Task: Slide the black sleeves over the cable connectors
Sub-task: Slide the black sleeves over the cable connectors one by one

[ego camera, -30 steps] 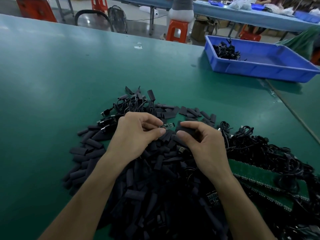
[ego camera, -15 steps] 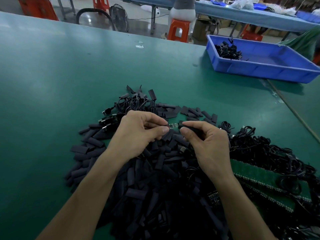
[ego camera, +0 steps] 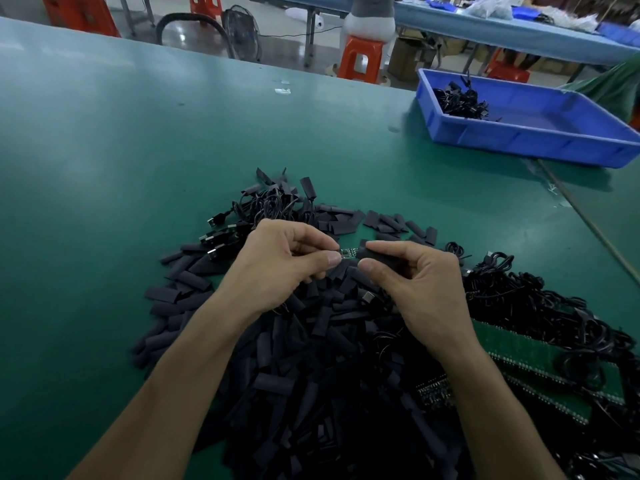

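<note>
Left hand grip: thumb and forefinger pinch one end of a small green connector board, other fingers curled. Right hand grip: thumb and fingers closed round a black sleeve, its mouth meeting the board's free end. Both are held just above the pile of loose sleeves, toward its far edge.

Right of the pile: tangled black cables lying over green circuit strips.

Beyond the pile: green surface.

Far right of the pile, well apart: blue tray, a small heap of cables in its far-left corner.

Past that: orange stool.
</note>
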Available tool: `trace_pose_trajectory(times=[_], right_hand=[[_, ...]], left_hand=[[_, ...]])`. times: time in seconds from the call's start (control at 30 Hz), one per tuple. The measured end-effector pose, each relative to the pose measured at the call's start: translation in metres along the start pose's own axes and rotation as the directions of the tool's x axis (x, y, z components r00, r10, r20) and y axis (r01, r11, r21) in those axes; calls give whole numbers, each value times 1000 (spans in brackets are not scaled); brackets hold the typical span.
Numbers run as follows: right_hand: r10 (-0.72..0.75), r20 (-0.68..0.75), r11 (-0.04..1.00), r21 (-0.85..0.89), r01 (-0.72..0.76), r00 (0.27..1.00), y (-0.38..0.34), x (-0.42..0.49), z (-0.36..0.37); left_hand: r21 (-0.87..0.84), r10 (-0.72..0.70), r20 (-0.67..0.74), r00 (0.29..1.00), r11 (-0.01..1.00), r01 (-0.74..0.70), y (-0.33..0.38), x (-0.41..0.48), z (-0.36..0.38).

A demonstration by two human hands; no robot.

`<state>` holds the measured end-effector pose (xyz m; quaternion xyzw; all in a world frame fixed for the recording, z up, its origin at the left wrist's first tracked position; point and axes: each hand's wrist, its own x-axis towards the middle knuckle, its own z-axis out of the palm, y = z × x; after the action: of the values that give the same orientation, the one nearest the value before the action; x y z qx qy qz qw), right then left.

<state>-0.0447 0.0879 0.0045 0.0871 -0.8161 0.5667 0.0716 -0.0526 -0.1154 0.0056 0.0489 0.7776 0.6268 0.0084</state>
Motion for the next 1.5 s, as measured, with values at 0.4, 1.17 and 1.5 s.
trace_pose_trajectory(times=[0.4,1.17,1.5], right_hand=[[10,240,1000,20,-15,971,-4,6,-10],[-100,134,995,43,95,986,0,-2,-1],[-144,69,990,11,143,987,6,-4,3]], left_hand=[[-124,-35,126,991,991,51,2,-2,0],[54,-91,135,987,995,84,-2,-2,-2],[27,-88,167,982,996,85,-2,-3,-2]])
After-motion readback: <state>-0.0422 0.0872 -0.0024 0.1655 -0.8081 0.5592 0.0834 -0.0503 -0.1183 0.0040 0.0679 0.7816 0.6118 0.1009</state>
